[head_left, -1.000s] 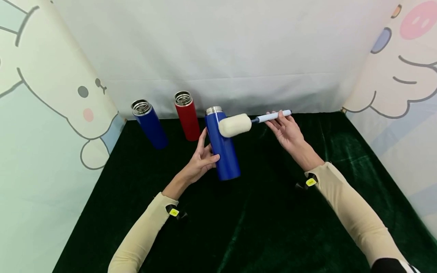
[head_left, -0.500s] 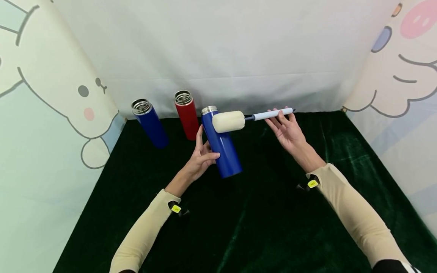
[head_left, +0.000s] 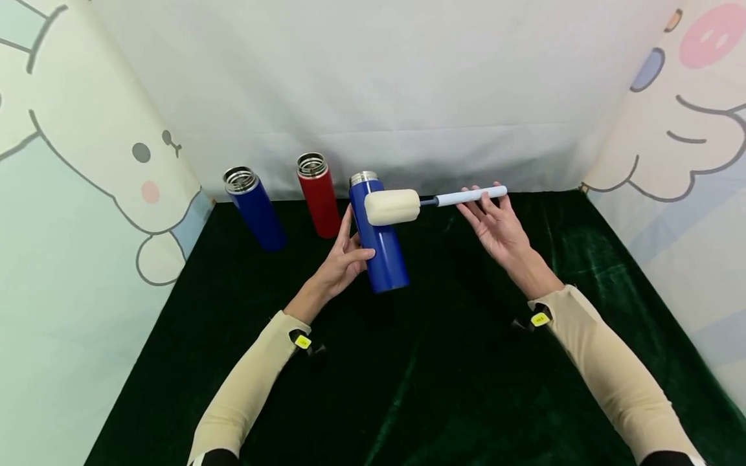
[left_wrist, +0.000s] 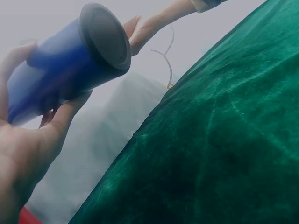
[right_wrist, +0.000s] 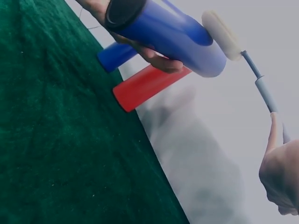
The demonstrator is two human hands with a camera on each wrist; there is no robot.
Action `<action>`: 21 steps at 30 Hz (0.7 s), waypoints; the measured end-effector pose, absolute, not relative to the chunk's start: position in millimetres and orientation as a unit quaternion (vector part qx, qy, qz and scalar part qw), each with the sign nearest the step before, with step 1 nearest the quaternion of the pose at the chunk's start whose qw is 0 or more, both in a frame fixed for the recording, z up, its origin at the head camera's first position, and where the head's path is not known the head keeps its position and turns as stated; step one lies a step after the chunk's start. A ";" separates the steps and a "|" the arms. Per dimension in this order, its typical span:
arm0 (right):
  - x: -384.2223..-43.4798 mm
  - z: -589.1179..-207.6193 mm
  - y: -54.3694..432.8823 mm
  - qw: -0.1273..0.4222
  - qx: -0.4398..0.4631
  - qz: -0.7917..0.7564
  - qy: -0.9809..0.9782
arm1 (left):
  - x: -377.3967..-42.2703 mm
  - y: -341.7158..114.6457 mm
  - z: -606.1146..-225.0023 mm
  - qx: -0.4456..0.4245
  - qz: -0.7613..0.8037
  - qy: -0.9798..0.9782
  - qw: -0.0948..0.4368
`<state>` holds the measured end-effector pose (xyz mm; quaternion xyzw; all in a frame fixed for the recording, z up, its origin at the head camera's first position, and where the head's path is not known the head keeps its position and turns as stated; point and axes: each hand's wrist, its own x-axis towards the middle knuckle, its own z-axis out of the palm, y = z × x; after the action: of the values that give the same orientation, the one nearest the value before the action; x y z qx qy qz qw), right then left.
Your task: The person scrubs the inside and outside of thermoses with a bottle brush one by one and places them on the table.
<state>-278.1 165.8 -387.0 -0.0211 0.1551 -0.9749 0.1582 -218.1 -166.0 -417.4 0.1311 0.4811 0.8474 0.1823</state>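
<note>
My left hand (head_left: 340,264) grips a blue bottle (head_left: 386,259) round its side and holds it tilted above the cloth. The bottle's steel neck points up, and its dark base faces the left wrist camera. My right hand (head_left: 498,230) pinches the pale handle (head_left: 466,196) of a bottle brush with a cream sponge head (head_left: 393,207). In the head view the sponge overlaps the bottle's upper side. The right wrist view has the sponge (right_wrist: 222,35) against or very near the bottle's outer wall; contact is hard to tell.
A second blue bottle (head_left: 256,210) and a red bottle (head_left: 319,197) stand uncapped at the back left of the dark green cloth (head_left: 466,362). White fabric (head_left: 396,97) hangs behind, and printed cartoon panels flank both sides.
The sponge slid left along the bottle's side, then the brush shifted slightly right. The held bottle tipped a little left, then rose and came back more upright. Both grips stay the same.
</note>
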 end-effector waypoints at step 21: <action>-238.9 -419.0 198.7 0.206 -0.003 -0.964 0.165 | -224.9 -161.9 -419.7 0.095 0.859 0.486 0.134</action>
<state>-238.9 198.7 -419.0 -0.0030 0.1653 -0.9645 0.2059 -224.9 -161.9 -419.7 0.0947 0.4856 0.8586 0.1341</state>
